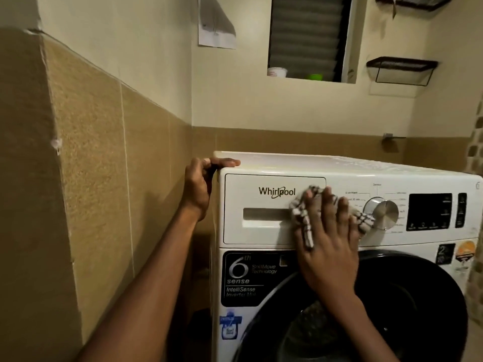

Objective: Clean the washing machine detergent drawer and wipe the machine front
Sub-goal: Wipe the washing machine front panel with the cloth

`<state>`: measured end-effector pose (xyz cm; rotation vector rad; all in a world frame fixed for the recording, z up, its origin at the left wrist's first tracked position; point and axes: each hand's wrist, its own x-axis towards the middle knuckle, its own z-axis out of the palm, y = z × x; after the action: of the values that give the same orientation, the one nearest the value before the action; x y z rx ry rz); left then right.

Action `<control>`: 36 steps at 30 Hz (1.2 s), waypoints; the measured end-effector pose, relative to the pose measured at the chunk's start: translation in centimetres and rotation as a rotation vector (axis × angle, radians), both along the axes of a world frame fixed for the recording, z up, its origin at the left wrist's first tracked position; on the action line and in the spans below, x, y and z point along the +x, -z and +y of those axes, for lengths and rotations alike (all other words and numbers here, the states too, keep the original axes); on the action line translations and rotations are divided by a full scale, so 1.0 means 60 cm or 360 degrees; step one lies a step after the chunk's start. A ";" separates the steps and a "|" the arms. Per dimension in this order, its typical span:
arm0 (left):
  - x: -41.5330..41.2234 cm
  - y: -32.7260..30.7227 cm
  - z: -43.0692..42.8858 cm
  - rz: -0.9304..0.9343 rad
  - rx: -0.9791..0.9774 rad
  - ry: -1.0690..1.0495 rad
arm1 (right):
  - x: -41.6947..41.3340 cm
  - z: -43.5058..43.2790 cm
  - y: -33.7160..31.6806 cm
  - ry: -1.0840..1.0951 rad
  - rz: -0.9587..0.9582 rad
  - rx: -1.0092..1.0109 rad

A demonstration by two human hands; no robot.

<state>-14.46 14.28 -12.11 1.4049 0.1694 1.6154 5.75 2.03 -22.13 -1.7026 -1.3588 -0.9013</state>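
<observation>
Left hand [200,185], frame centre: arm extended, fingers curled over the washing machine [261,232] corner. Right hand [329,246], right of centre: fingers straight, spread, pressing flat on the cloth [303,220].

1. Tan speckled tiles [91,152] clad the lower wall from nine o'clock round to three; above them the wall is painted cream [130,48].
2. At twelve o'clock a sheet of paper [215,27] hangs on the paint.
3. At one o'clock is a recessed window [305,35] with dark louvres. A white tub [277,72] and something green [315,77] stand on its sill.
4. At two o'clock a black wire shelf [402,69] is fixed to the wall, with another [415,2] above it.
5. At three o'clock a small metal bracket [389,137] sits at the tile line — the light is dim and yellowish.
</observation>
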 end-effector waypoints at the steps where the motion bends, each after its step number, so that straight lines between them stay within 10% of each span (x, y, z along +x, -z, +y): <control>1: 0.001 0.001 0.000 -0.0008 -0.0002 -0.0002 | -0.006 0.005 -0.017 -0.0016 0.0191 0.0046; 5: 0.004 0.003 0.003 -0.0047 0.0018 0.0055 | -0.106 0.036 -0.074 -0.0110 0.0470 0.0150; 12: 0.003 0.006 0.015 -0.0062 0.0043 0.0080 | -0.114 0.025 0.025 -0.0334 -0.0761 -0.0077; 18: 0.000 0.002 0.015 -0.0033 0.0068 -0.0005 | -0.119 0.028 0.002 -0.0232 0.0644 0.0290; 24: -0.003 0.001 0.011 0.0019 0.0033 0.0029 | -0.132 0.047 -0.008 -0.0276 -0.0527 0.0083; 30: 0.005 0.003 0.009 -0.0013 0.0052 -0.0090 | -0.098 0.048 -0.076 -0.0093 0.0606 0.0297; 36: 0.004 0.002 0.014 -0.0013 0.0045 -0.0049 | -0.076 0.040 -0.068 -0.0346 -0.0711 0.0078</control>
<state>-14.23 15.10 -12.21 1.4233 0.1646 1.6547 1.20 4.45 -18.05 -1.3283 -1.7560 -1.2214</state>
